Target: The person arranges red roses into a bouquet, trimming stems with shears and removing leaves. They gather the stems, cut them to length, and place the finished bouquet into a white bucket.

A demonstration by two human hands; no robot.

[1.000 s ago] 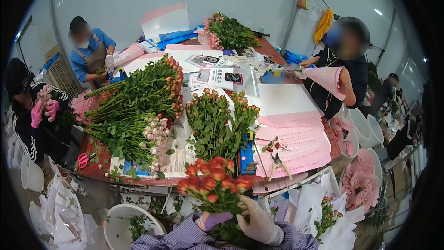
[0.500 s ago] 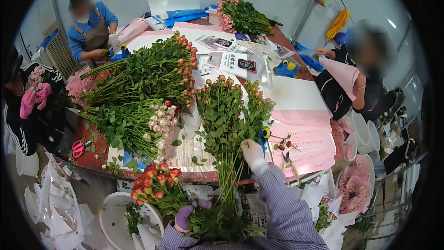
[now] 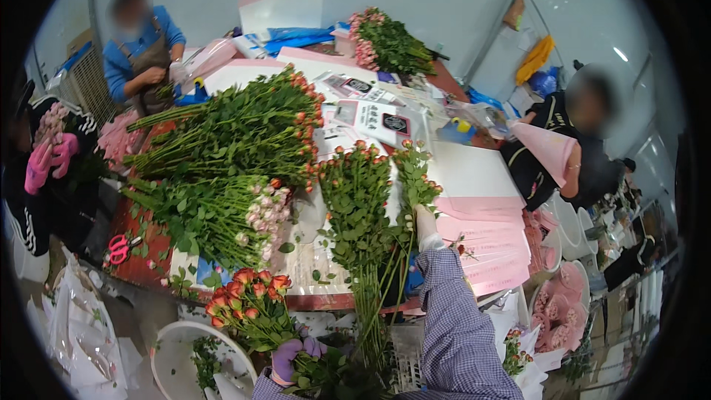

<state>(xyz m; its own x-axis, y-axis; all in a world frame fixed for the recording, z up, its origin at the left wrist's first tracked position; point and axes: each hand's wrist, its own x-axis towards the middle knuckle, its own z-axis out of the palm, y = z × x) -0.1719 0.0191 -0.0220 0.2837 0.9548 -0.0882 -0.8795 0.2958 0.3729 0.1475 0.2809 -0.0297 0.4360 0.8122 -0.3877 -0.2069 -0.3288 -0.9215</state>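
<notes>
My left hand (image 3: 295, 361), in a purple glove, grips a bunch of orange roses (image 3: 248, 304) low in front of the table. My right hand (image 3: 424, 224), in a pale glove, reaches forward and is closed on stems of an upright cluster of small orange roses (image 3: 411, 178). Beside it lies a larger bunch of leafy orange-budded roses (image 3: 348, 215), its stems hanging toward me. To the left are big piles of orange roses (image 3: 222, 126) and pale pink roses (image 3: 255, 218). A blue tape dispenser (image 3: 412, 278) is partly hidden by my right sleeve.
Co-workers work at the left (image 3: 148, 59), far left (image 3: 44, 170) and right (image 3: 548, 141) of the red table (image 3: 137, 267). Pink sheets (image 3: 489, 237), plastic sleeves (image 3: 370, 115) and scissors (image 3: 118, 248) lie on it. White buckets (image 3: 167, 352) and wrapped bouquets (image 3: 563, 311) stand below.
My right hand left the held bouquet and reached forward into the rose bunch on the table, moving farther up it. My left hand and its bouquet moved left and down.
</notes>
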